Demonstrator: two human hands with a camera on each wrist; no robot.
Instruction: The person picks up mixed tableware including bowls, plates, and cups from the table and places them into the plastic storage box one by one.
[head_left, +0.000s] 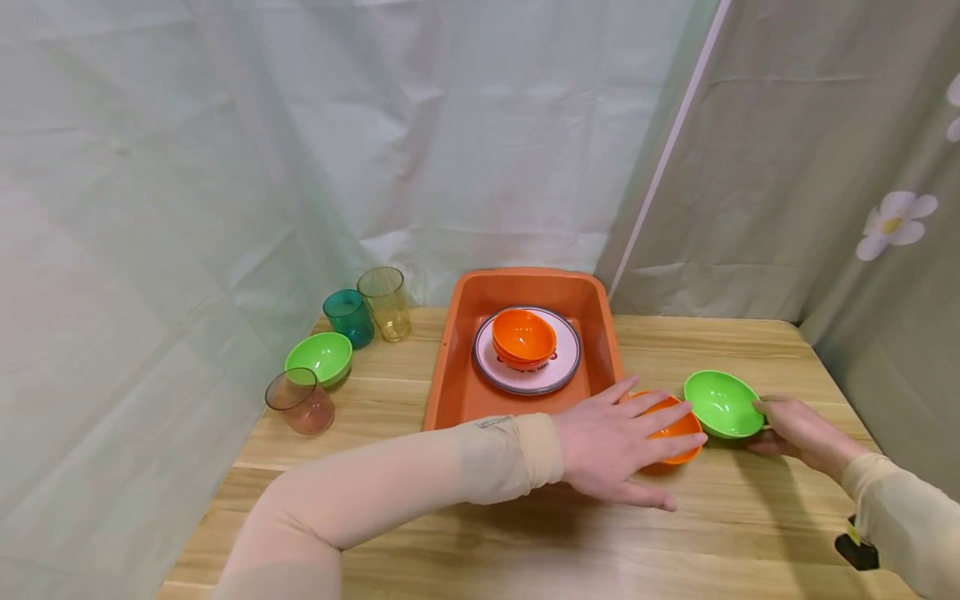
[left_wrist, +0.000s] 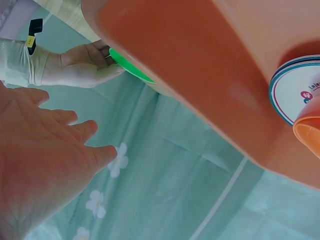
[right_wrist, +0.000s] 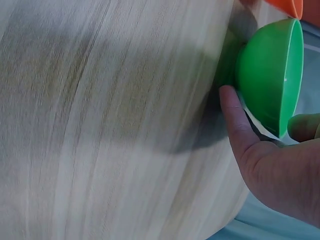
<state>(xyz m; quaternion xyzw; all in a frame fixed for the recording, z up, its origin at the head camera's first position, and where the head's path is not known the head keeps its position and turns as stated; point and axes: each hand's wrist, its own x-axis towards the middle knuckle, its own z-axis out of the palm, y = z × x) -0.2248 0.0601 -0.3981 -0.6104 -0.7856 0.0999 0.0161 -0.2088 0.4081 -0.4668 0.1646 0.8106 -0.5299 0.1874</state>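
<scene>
On the right side of the table, my right hand (head_left: 802, 435) grips the edge of a green bowl (head_left: 720, 403), thumb at the rim and fingers under its outer side. The right wrist view shows that green bowl (right_wrist: 265, 75) from the side, hollow facing away. My left hand (head_left: 615, 446) reaches across with fingers spread and straight, over an orange bowl (head_left: 681, 429) just left of the green one. The hand partly hides this orange bowl. In the left wrist view the left hand (left_wrist: 50, 145) shows its palm side, holding nothing.
An orange-brown basin (head_left: 444, 367) stands mid-table, holding stacked plates (head_left: 566, 367) with orange bowls (head_left: 523, 335) on top. At the left are a second green bowl (head_left: 321, 357), a brownish cup (head_left: 306, 408), a teal cup (head_left: 350, 319) and a yellow cup (head_left: 386, 304). Curtains (head_left: 480, 150) hang behind.
</scene>
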